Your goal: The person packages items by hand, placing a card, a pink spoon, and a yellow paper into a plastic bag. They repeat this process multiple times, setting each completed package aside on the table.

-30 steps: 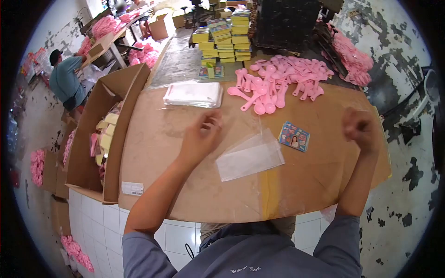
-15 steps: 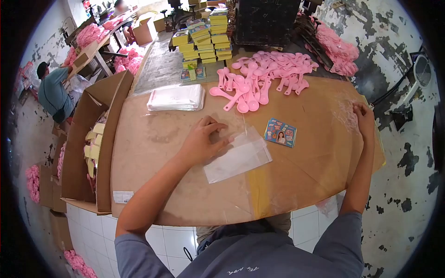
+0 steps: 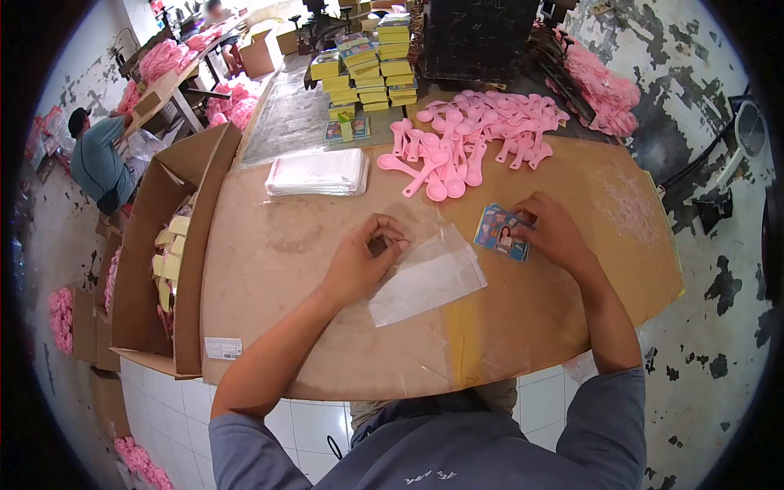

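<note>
A clear plastic bag [image 3: 428, 282] lies flat in the middle of the cardboard-covered table. At its upper left edge is my left hand [image 3: 369, 255], thumb and fingertips pinched together on the film. To the right, my right hand [image 3: 554, 231] has its thumb and fingers closed on a small blue printed card [image 3: 498, 232] picturing a long-haired figure; the fingers hide the card's right part. Just behind the card, pink plastic spoons [image 3: 457, 155] are spread in a loose heap. A stack of clear bags [image 3: 317, 173] rests behind my left hand.
Several stacks of yellow-edged cards [image 3: 371, 73] stand at the back, beside a black box [image 3: 474, 41]. An open carton [image 3: 189, 269] with yellow pieces borders the table's left. Plastic strands [image 3: 629, 208] lie at the right. A person [image 3: 102, 159] works farther left.
My right hand has come from the table's right edge to the card and closed on it. My left thumb and fingertips have drawn together at the bag.
</note>
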{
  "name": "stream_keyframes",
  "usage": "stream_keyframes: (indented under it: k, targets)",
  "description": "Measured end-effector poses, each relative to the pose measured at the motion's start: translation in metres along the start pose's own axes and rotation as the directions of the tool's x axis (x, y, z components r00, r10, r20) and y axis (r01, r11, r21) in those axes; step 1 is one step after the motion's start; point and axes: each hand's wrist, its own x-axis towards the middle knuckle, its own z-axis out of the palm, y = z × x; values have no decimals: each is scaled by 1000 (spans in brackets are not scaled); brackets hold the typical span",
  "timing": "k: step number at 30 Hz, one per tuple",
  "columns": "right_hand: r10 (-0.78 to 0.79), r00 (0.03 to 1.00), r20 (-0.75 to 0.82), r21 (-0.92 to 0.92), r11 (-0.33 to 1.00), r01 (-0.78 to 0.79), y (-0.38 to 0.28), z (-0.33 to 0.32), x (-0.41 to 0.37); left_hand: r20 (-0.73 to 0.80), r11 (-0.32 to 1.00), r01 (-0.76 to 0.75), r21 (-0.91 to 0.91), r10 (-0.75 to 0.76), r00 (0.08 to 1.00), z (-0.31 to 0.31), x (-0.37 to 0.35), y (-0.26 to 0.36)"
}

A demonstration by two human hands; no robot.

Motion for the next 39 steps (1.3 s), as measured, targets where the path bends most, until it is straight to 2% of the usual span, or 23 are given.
stream_keyframes:
  k: [2, 4, 8, 11, 14, 17, 20, 25, 26, 29, 31, 34, 37, 39]
  targets:
    - [64, 998, 11, -11, 998, -64, 1, -5, 4, -20, 988, -55, -146, 52, 998, 2, 1, -8]
    - [34, 999, -36, -75, 997, -36, 7, -1, 7, -9, 958, -96, -271, 97, 995, 2, 6, -14]
    - [-120, 981, -150, -228, 970, 83, -8, -12, 12, 102, 947, 12, -321, 22, 995, -4, 6, -15]
    - [-181, 974, -137, -40, 983, 177, -38, -21, 18, 154, 926, 80, -370, -24, 988, -6, 8, -19]
    - [-228, 974, -21, 251, 941, 225, -59, -11, 30, 168, 910, 113, -398, -48, 985, -6, 6, -9]
    - [-156, 982, -109, 517, 834, 190, -66, 12, 36, 146, 926, 89, -368, -37, 989, -5, 5, -12]
    - [-128, 968, -218, 640, 730, 240, -57, 39, 37, 127, 932, 107, -345, -67, 990, -2, 4, -11]
    - [-284, 930, -232, 460, 811, 362, -56, 45, 30, 103, 936, 104, -335, -73, 992, 4, 6, -17]
    - [-321, 921, -219, 429, 816, 387, -61, 45, 30, 94, 956, 91, -279, -67, 993, 5, 5, -14]
    - [-271, 945, -181, 478, 816, 325, -75, 56, 24, 71, 991, 48, -122, -39, 997, 6, -2, -5]
    - [-238, 947, -217, 504, 803, 317, -78, 59, 22, 71, 999, 5, -38, -2, 997, 7, -5, -5]
    - [-223, 951, -214, 512, 804, 304, -69, 53, 24, 77, 980, 52, -193, -38, 996, 8, -5, -8]
    - [-305, 930, -203, 477, 799, 366, -66, 53, 23, 62, 997, 59, -42, -56, 997, 9, -5, -2]
    - [-329, 923, -199, 442, 811, 384, -69, 57, 21, 100, 997, 71, -36, -67, 993, 11, -8, 3]
